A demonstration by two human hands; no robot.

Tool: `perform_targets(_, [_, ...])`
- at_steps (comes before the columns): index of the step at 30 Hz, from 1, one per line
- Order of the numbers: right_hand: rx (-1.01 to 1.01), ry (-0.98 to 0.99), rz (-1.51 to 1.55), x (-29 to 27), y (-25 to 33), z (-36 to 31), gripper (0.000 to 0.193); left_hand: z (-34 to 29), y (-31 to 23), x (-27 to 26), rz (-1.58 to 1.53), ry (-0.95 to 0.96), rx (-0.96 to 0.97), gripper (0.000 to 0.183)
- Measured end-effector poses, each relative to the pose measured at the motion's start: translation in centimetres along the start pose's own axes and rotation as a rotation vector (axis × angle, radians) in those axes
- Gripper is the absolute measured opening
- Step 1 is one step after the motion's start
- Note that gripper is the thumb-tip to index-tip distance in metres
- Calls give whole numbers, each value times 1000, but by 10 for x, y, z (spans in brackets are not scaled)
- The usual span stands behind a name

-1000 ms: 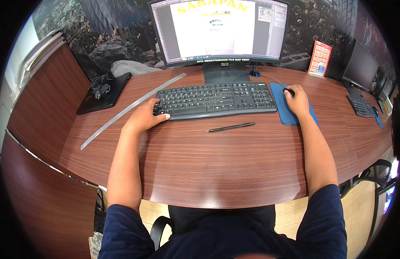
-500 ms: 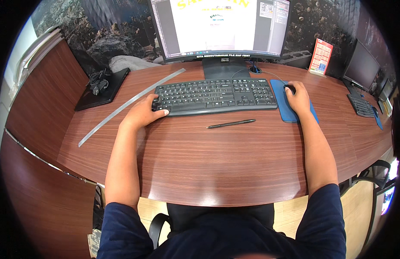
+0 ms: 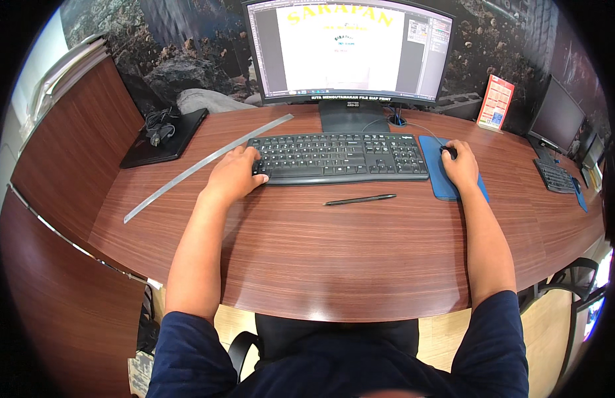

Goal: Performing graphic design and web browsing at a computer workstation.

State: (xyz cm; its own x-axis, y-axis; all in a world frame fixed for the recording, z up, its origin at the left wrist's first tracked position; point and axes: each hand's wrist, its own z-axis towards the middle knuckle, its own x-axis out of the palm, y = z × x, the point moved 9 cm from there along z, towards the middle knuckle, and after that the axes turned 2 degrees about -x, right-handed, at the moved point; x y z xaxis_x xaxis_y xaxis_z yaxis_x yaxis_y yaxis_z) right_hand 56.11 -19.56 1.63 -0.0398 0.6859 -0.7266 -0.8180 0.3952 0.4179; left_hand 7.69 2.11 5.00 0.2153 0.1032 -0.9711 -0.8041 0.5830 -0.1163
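My left hand (image 3: 233,175) rests at the left end of the black keyboard (image 3: 334,159). Its fingers bend over the corner keys and its thumb stretches apart along the lower edge, with nothing held. On the right, my right hand (image 3: 461,166) is curled over a black computer mouse (image 3: 449,153), which shows only in part beneath the fingers. The mouse sits on a blue mouse pad (image 3: 437,174). A slim black pen (image 3: 359,199) lies just in front of the keyboard. Behind it, a curved monitor (image 3: 347,53) displays a white page with yellow lettering in an editing program.
A clear ruler (image 3: 208,163) slants across the wooden desk (image 3: 347,259) left of the keyboard. Farther left lies a black laptop (image 3: 178,144) with a bundled cable (image 3: 159,126) on it. An orange-and-white card (image 3: 495,103), a second monitor (image 3: 557,114) and another keyboard (image 3: 554,176) stand at right.
The view has shifted slightly, so the desk things appear a little lower and more to the right. Both hands stay at the keyboard and mouse; the page on the screen looks the same.
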Motion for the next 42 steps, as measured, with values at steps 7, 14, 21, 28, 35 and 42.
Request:
perform_targets(7, [-43,-30,30,3,-4,3,25,-1,-14,0,-44,6,84,30])
perform_targets(14, [-51,-23,45,2,-2,2,24,-3,-18,-2,-55,36,61,27])
perform_targets(21, [-75,-31,58,0,1,3,24,-2,-22,1,-29,61,112,19])
perform_targets(28, [-42,-5,32,-2,6,1,23,-4,-21,0,-44,27,122,20])
perform_targets(35, [-78,-7,65,0,4,2,22,-3,-22,0,-54,18,132,21])
perform_targets(42, [-102,-13,87,0,7,2,21,-4,-22,-1,-38,20,121,22])
